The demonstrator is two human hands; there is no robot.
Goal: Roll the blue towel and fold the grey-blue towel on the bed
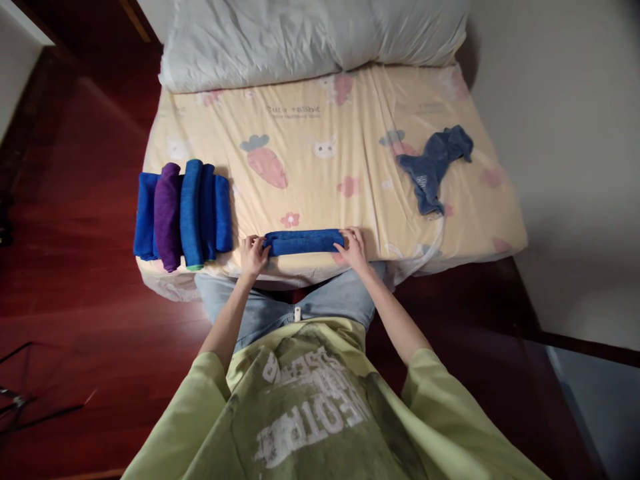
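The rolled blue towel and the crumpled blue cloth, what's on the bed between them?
Nothing but bare printed sheet lies between the rolled blue towel and the crumpled blue cloth, as the head view shows.

A roll lies crosswise on the near edge of the bed. The left hand is on its left end, the right hand on its right end. To the left, on the bed's near left corner, a row of rolls lies side by side, touching. A crumpled cloth lies to the right and farther back, well apart from the roll. A pillow lies across the far end of the bed.
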